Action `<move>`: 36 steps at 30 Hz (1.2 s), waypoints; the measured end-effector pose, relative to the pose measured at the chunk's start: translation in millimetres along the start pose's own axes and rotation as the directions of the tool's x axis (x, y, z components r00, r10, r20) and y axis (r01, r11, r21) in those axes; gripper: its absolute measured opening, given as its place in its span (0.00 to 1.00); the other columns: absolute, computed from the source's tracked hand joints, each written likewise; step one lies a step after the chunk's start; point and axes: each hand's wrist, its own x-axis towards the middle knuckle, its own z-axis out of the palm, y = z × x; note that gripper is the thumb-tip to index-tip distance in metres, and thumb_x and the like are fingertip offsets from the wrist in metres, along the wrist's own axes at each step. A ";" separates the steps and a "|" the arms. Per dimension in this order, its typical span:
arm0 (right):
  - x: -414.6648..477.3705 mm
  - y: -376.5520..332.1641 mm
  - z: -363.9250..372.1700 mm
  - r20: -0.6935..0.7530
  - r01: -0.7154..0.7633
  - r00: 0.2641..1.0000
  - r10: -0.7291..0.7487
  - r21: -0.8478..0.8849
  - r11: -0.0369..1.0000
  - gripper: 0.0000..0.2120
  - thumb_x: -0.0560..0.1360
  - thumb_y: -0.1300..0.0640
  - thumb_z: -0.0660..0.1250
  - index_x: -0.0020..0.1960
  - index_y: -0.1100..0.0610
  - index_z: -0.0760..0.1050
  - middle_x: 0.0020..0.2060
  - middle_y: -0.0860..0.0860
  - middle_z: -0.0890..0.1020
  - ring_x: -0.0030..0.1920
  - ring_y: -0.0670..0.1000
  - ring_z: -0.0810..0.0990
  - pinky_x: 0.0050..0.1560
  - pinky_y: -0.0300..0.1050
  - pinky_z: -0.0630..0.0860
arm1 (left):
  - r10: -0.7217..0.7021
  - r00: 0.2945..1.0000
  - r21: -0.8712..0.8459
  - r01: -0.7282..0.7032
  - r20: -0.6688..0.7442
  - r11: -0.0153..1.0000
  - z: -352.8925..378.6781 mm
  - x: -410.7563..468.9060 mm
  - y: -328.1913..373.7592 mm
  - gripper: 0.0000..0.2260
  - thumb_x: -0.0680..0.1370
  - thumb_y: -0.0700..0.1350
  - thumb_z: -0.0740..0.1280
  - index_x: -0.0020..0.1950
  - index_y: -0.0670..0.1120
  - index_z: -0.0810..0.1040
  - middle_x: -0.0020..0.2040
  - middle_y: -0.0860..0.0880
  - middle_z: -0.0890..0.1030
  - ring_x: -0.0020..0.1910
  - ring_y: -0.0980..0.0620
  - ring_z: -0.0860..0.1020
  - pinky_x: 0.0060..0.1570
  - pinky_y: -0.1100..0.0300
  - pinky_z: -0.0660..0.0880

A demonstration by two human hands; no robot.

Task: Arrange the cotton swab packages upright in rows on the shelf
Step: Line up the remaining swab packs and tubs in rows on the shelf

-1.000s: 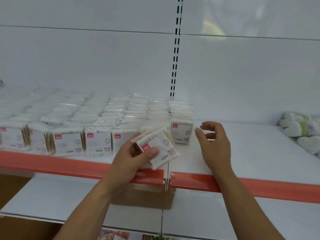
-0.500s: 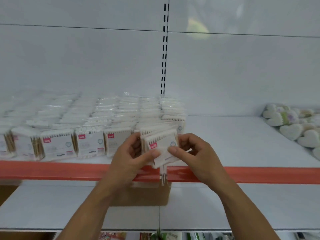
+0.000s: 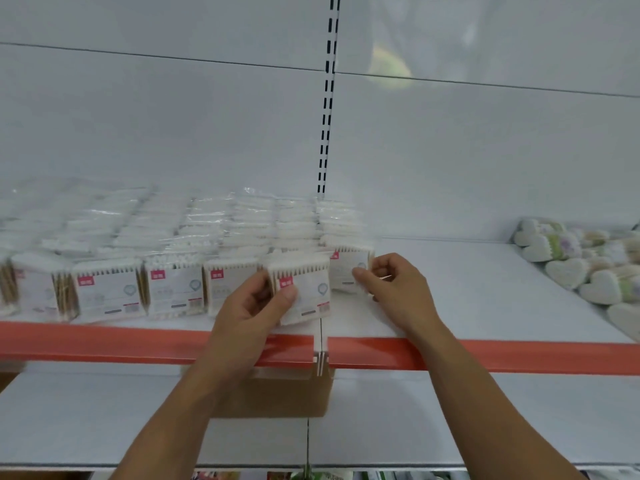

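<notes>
A pack (image 3: pixel 308 289) is held upright over the shelf's (image 3: pixel 485 289) front edge by the left hand (image 3: pixel 252 306), the thumb pressed on its front and the fingers curled behind. The end pack (image 3: pixel 346 268), just behind it, is pinched at its right edge by the curled fingers of the right hand (image 3: pixel 398 289). Rows of packs (image 3: pixel 173 289) are stood to the left.

A white back wall (image 3: pixel 173 116) fills the top of the frame. A black slotted strip (image 3: pixel 327 116) runs down its middle. The white shelf (image 3: pixel 485 292) has an orange-red front edge (image 3: pixel 104 341). A brown box (image 3: pixel 277 398) sits on the lower shelf (image 3: pixel 485 417), bottom middle.
</notes>
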 end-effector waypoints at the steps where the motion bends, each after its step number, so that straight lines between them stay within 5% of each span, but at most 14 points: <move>1: 2.5 0.0 3.5 0.007 0.008 1.000 -0.008 -0.020 1.000 0.10 0.72 0.45 0.73 0.45 0.49 0.76 0.43 0.47 0.83 0.44 0.50 0.82 0.51 0.54 0.80 | 0.000 1.000 -0.012 0.000 0.002 1.000 -0.4 0.5 0.1 0.12 0.75 0.47 0.67 0.58 0.48 0.80 0.49 0.57 0.86 0.49 0.58 0.84 0.42 0.68 0.79; 8: 3.3 -4.4 9.2 0.012 0.005 1.000 -0.004 -0.045 0.999 0.13 0.72 0.45 0.73 0.50 0.51 0.75 0.48 0.45 0.81 0.44 0.47 0.81 0.48 0.48 0.79 | 0.008 1.000 -0.023 -0.007 0.016 1.000 -2.3 2.1 -1.5 0.16 0.73 0.50 0.67 0.60 0.49 0.80 0.53 0.54 0.86 0.53 0.55 0.84 0.47 0.64 0.80; 12: -25.0 -18.6 -2.3 -0.145 0.097 0.985 -0.090 0.038 0.995 0.09 0.75 0.45 0.70 0.53 0.47 0.76 0.47 0.39 0.80 0.41 0.41 0.77 0.40 0.36 0.70 | 0.014 0.999 -0.013 -0.014 0.030 1.000 -1.1 2.3 -1.2 0.16 0.73 0.49 0.67 0.59 0.48 0.80 0.52 0.54 0.86 0.53 0.55 0.84 0.47 0.66 0.80; 14: -40.9 -26.8 -1.9 -0.023 0.127 0.992 -0.125 0.184 0.975 0.06 0.75 0.46 0.70 0.49 0.45 0.78 0.43 0.39 0.82 0.39 0.41 0.77 0.41 0.37 0.73 | 0.021 0.999 -0.002 -0.021 0.040 1.000 -1.1 2.3 -0.8 0.16 0.73 0.49 0.67 0.60 0.47 0.80 0.52 0.54 0.86 0.53 0.55 0.84 0.47 0.66 0.79; 17: -53.4 -30.5 7.7 0.182 0.138 0.968 -0.172 0.184 0.973 0.07 0.72 0.49 0.73 0.50 0.46 0.79 0.44 0.41 0.83 0.42 0.43 0.80 0.43 0.38 0.77 | 0.050 0.996 0.034 -0.053 0.078 0.998 0.6 -0.5 -3.3 0.15 0.74 0.48 0.67 0.61 0.48 0.79 0.53 0.55 0.86 0.53 0.57 0.84 0.46 0.67 0.79; 27: -53.7 -23.7 -6.2 0.167 0.046 0.981 -0.095 0.276 0.960 0.09 0.73 0.55 0.74 0.50 0.54 0.78 0.45 0.48 0.85 0.44 0.49 0.83 0.40 0.38 0.78 | 0.061 0.982 0.278 -0.110 0.178 0.954 11.4 -7.2 4.1 0.14 0.75 0.60 0.64 0.59 0.62 0.76 0.53 0.63 0.83 0.53 0.62 0.82 0.49 0.62 0.81; 30: -46.0 -21.8 -21.4 0.013 0.038 0.999 -0.044 0.320 0.947 0.09 0.73 0.55 0.74 0.49 0.54 0.77 0.44 0.49 0.84 0.41 0.48 0.83 0.39 0.41 0.79 | 0.279 0.959 0.523 -0.264 0.052 0.810 9.4 -3.1 9.3 0.13 0.79 0.61 0.64 0.62 0.62 0.74 0.58 0.64 0.80 0.58 0.65 0.77 0.55 0.69 0.74; 32: -36.4 -17.2 -23.6 -0.030 0.027 0.999 -0.020 0.249 0.968 0.09 0.72 0.53 0.75 0.48 0.53 0.77 0.44 0.49 0.84 0.42 0.50 0.83 0.43 0.47 0.81 | 0.441 0.895 0.727 -0.342 0.060 0.595 3.8 6.9 11.6 0.18 0.77 0.57 0.64 0.66 0.54 0.75 0.63 0.57 0.78 0.64 0.58 0.74 0.65 0.62 0.67; 34: -27.8 -11.7 -18.1 -0.012 0.023 1.000 -0.021 0.109 0.994 0.09 0.72 0.51 0.75 0.47 0.50 0.76 0.44 0.46 0.83 0.44 0.50 0.83 0.48 0.51 0.81 | 0.439 0.883 0.850 -0.353 0.164 0.392 -0.6 18.9 10.2 0.21 0.77 0.55 0.63 0.68 0.50 0.75 0.67 0.52 0.76 0.69 0.51 0.71 0.71 0.56 0.61; 36: -21.6 -9.5 -9.5 0.013 0.021 1.000 -0.022 0.021 1.000 0.09 0.72 0.49 0.74 0.47 0.49 0.75 0.43 0.45 0.82 0.43 0.48 0.82 0.49 0.49 0.80 | 0.351 0.912 0.897 -0.325 0.212 0.301 -2.2 25.7 7.0 0.22 0.78 0.56 0.63 0.70 0.50 0.74 0.70 0.51 0.74 0.72 0.50 0.68 0.73 0.55 0.56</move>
